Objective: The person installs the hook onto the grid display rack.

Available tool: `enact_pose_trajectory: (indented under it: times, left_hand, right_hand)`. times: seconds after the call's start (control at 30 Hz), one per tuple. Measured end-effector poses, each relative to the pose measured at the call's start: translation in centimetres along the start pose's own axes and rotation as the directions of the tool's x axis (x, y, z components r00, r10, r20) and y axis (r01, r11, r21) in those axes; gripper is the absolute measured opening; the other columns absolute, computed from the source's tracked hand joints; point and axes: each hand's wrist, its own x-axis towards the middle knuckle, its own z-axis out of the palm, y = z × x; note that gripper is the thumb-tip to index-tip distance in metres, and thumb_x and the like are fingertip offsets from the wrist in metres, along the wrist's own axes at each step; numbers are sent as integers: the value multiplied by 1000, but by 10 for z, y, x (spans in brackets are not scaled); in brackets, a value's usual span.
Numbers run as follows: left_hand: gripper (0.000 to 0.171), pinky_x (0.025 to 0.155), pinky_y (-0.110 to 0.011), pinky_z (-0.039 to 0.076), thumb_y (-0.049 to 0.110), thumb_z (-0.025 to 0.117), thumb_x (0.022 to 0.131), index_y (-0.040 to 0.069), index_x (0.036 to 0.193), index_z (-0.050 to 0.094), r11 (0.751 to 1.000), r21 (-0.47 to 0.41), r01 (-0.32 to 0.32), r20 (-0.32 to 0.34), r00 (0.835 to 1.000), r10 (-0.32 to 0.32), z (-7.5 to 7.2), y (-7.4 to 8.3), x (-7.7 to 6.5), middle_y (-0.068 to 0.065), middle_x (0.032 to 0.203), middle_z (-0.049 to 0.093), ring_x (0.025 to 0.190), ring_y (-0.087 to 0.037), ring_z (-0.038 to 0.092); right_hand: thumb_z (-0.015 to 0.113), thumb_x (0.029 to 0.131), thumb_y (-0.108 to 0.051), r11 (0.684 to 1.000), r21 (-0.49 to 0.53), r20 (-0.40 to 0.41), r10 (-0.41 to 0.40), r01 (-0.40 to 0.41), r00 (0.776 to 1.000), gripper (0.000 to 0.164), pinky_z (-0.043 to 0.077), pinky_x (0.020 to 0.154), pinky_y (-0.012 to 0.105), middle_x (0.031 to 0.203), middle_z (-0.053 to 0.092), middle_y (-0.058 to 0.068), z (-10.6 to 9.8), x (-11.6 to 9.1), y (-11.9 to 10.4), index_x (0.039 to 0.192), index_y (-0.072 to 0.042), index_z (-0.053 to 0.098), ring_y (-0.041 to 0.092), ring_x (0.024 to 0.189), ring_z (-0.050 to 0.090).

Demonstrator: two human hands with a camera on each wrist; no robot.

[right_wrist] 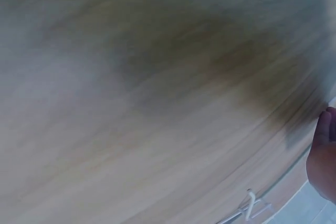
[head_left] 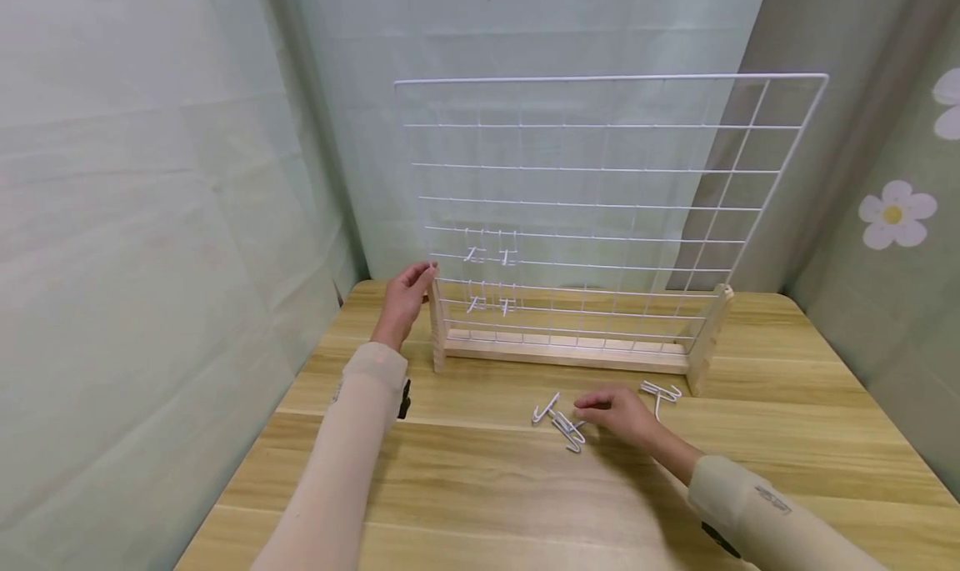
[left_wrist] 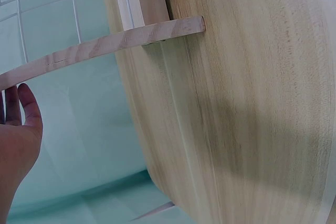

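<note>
A white wire grid panel [head_left: 585, 207] stands upright in a wooden base [head_left: 570, 353]. My left hand [head_left: 406, 298] grips the top of the base's left wooden post [left_wrist: 105, 46], its thumb against the outer side. Pairs of white hooks [head_left: 506, 257] hang on the grid's lower left part. On the table in front lie loose white hooks [head_left: 567, 431] in a small cluster. My right hand [head_left: 618, 413] hovers just right of them, fingers slightly bent and fingertips close to the nearest hook. In the right wrist view only part of that hand [right_wrist: 321, 161] shows, at the edge.
Another loose hook [head_left: 660, 394] lies behind the right hand, near the base's right post [head_left: 708, 338]. The wood-grain table [head_left: 465, 479] is bordered by pale green curtains [head_left: 150, 221], with white flowers on the right-hand one.
</note>
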Motion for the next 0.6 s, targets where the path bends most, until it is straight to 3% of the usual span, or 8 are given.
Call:
enact_pose_trajectory:
  times: [0.27,0.4,0.5,0.6]
  left_hand:
    - [45,105,-44,42,33,53,103,4,138,54,1000,-2,20,15,1000,-20,-1,0,1,-9,143,53,124,-24,49]
    - [43,106,-45,40,26,52,105,1,139,52,999,-13,42,33,999,-41,0,13,-7,-13,146,50,127,-27,47]
    - [43,105,-45,41,26,51,105,0,139,52,999,-6,32,26,999,-32,1,11,-6,-13,146,50,126,-26,47]
    - [44,103,-45,43,30,53,104,2,137,55,1000,-13,1,6,1000,-1,0,-2,2,-11,143,53,123,-24,49]
  right_hand:
    - [77,86,-14,999,-8,54,-47,48,997,11,51,77,23,95,74,1,0,-5,5,96,-8,78,11,92,65]
    - [78,85,-14,998,3,63,-69,69,996,11,51,77,22,95,74,1,2,-6,4,95,-8,78,10,92,65]
    - [79,84,-13,994,2,68,-113,113,991,12,52,77,23,94,74,1,6,-7,2,94,-7,78,9,90,65]
    - [80,84,-14,990,-28,67,-136,138,988,10,52,79,24,93,74,-2,12,-8,-2,93,-10,78,7,89,65]
